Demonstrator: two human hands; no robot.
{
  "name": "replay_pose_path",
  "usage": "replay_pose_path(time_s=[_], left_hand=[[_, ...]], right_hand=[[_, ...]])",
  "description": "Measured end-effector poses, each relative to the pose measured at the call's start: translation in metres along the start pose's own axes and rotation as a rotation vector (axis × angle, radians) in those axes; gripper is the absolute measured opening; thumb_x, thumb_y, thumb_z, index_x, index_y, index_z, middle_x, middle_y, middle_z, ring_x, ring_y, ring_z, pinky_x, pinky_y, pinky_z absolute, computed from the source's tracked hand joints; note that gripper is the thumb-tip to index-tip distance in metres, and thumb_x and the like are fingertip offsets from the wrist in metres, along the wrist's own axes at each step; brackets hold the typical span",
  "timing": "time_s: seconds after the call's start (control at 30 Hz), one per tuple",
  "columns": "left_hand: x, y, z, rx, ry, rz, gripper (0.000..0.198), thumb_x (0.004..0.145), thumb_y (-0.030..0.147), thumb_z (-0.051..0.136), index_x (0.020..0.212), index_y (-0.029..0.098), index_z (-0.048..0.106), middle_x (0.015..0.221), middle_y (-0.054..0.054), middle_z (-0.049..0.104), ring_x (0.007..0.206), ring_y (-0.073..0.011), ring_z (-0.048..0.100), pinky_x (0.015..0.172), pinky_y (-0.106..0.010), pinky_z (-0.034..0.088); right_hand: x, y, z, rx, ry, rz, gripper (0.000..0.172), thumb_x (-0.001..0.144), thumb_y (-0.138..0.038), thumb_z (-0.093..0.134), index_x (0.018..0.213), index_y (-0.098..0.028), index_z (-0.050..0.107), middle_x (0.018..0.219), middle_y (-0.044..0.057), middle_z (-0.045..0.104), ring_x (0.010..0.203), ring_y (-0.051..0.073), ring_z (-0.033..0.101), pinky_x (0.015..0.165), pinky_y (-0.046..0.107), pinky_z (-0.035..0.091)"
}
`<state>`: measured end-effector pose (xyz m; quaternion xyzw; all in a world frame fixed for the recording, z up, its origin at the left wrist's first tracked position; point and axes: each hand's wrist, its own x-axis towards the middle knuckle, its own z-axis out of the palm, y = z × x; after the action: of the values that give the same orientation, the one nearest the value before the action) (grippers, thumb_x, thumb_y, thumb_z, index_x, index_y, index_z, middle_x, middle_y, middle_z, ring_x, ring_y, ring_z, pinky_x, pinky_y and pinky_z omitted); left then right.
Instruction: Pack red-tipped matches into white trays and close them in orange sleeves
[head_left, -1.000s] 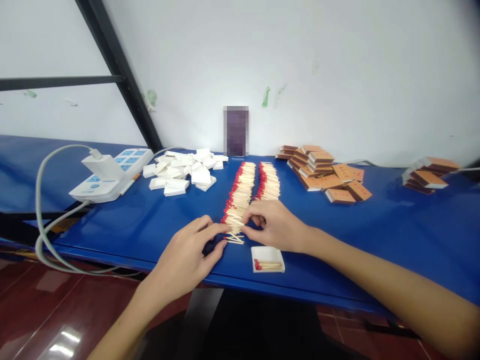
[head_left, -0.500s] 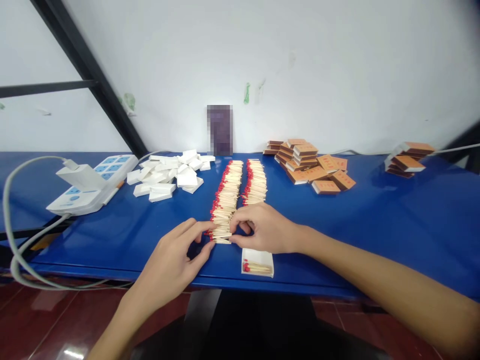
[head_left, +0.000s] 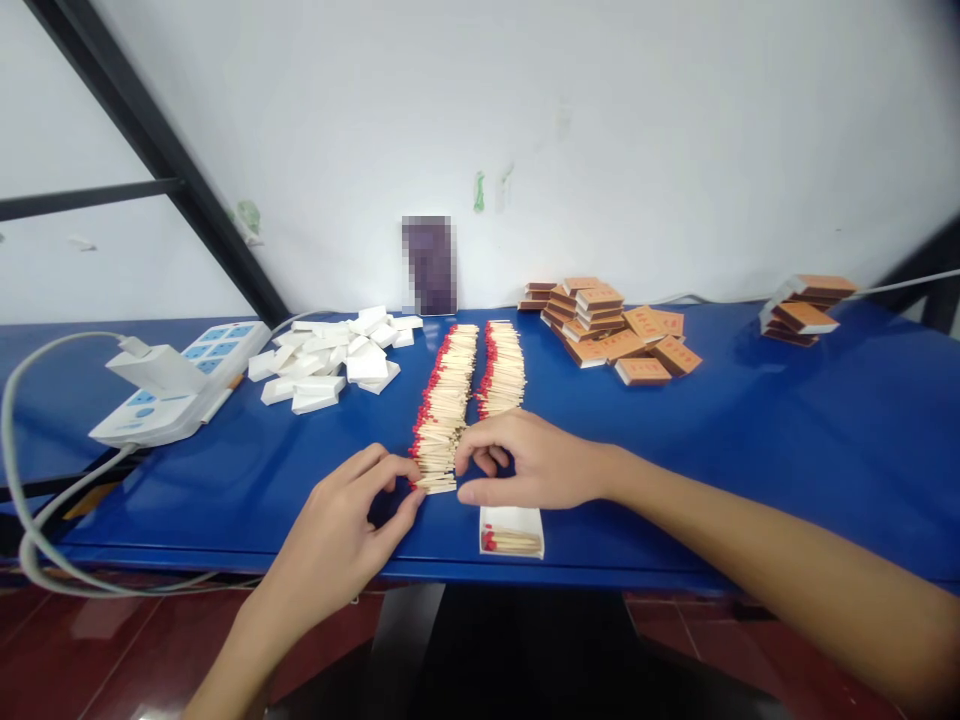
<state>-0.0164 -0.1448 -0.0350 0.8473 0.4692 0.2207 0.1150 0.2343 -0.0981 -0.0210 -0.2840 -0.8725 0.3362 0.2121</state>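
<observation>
Two long rows of red-headed matches lie on the blue table: a left row [head_left: 444,400] and a right row [head_left: 501,370]. At the near end of the left row, my left hand [head_left: 346,515] has thumb and index finger closed around the red heads of the nearest matches. My right hand [head_left: 536,462] hovers by the stick ends of that row, thumb and index finger apart, holding nothing that I can see. It hides the near end of the right row. Just below it sits a white matchbox tray [head_left: 512,541] with several matches inside, heads to the left.
Loose white trays [head_left: 322,358] are heaped at left, beside a white power strip [head_left: 184,385] with a cable. Orange matchbox sleeves [head_left: 622,335] form a pile at right, with a smaller stack [head_left: 806,310] farther right. A blurred dark rectangle [head_left: 431,265] leans on the wall.
My right thumb has come slightly away from the stick ends, and its gap to the index finger is wider. My left hand keeps its place at the heads. The whole view has shifted slightly.
</observation>
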Motion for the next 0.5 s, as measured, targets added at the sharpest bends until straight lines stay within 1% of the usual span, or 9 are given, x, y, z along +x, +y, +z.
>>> replay_pose_path(time_s=[0.1,0.17,0.23,0.27,0.3,0.4,0.5], left_hand=[[0.000,0.000,0.000,0.001,-0.004,-0.001,0.020,0.100,0.036,0.050,0.101,0.023,0.065,0.088,-0.002,0.058,0.079,-0.0161,0.058,0.068,-0.026,0.044],[0.000,0.000,0.000,0.002,-0.010,-0.008,0.020,0.100,0.036,0.050,0.101,0.023,0.064,0.088,-0.001,0.058,0.079,-0.0160,0.058,0.069,-0.026,0.045],[0.000,0.000,0.000,-0.002,-0.012,-0.016,0.020,0.100,0.037,0.050,0.101,0.023,0.064,0.089,-0.002,0.058,0.078,-0.0156,0.057,0.068,-0.025,0.045],[0.000,0.000,0.000,-0.006,-0.012,-0.022,0.021,0.100,0.037,0.049,0.100,0.023,0.064,0.089,-0.002,0.057,0.077,-0.0153,0.057,0.067,-0.025,0.045],[0.000,0.000,0.000,-0.012,-0.011,-0.028,0.021,0.100,0.038,0.049,0.100,0.023,0.064,0.089,-0.002,0.057,0.077,-0.0150,0.057,0.064,-0.024,0.045],[-0.001,0.000,0.000,-0.025,-0.005,-0.037,0.020,0.101,0.036,0.049,0.102,0.022,0.063,0.088,-0.002,0.055,0.074,-0.0140,0.055,0.059,-0.023,0.043],[-0.002,-0.001,0.000,-0.029,0.011,0.012,0.016,0.101,0.032,0.050,0.104,0.022,0.063,0.088,-0.001,0.055,0.077,-0.0139,0.056,0.066,-0.024,0.045]], right_hand=[[-0.002,-0.004,-0.004,-0.059,-0.048,-0.001,0.034,0.082,-0.048,0.075,0.095,-0.018,0.068,0.078,-0.002,0.059,0.067,0.012,0.054,0.062,0.024,0.038],[-0.003,-0.007,-0.007,-0.094,-0.106,-0.009,0.046,0.075,-0.053,0.080,0.102,-0.020,0.064,0.085,-0.002,0.060,0.071,0.013,0.055,0.065,0.025,0.039],[-0.005,-0.010,-0.009,-0.130,-0.175,-0.034,0.058,0.068,-0.052,0.085,0.109,-0.021,0.060,0.092,0.000,0.061,0.077,0.015,0.056,0.069,0.026,0.040],[-0.006,-0.012,-0.010,-0.153,-0.202,-0.052,0.060,0.066,-0.050,0.086,0.110,-0.021,0.058,0.095,0.001,0.061,0.080,0.017,0.056,0.071,0.027,0.041],[-0.007,-0.013,-0.010,-0.175,-0.216,-0.066,0.058,0.067,-0.046,0.086,0.109,-0.020,0.057,0.095,0.001,0.060,0.083,0.018,0.056,0.074,0.029,0.042],[-0.010,-0.015,-0.010,-0.211,-0.206,-0.070,0.041,0.073,-0.033,0.081,0.103,-0.020,0.056,0.093,0.002,0.059,0.085,0.019,0.054,0.078,0.031,0.041],[-0.012,-0.013,-0.012,-0.200,-0.176,-0.019,0.033,0.076,-0.025,0.074,0.102,-0.019,0.055,0.096,0.003,0.057,0.083,0.018,0.054,0.073,0.029,0.042]])
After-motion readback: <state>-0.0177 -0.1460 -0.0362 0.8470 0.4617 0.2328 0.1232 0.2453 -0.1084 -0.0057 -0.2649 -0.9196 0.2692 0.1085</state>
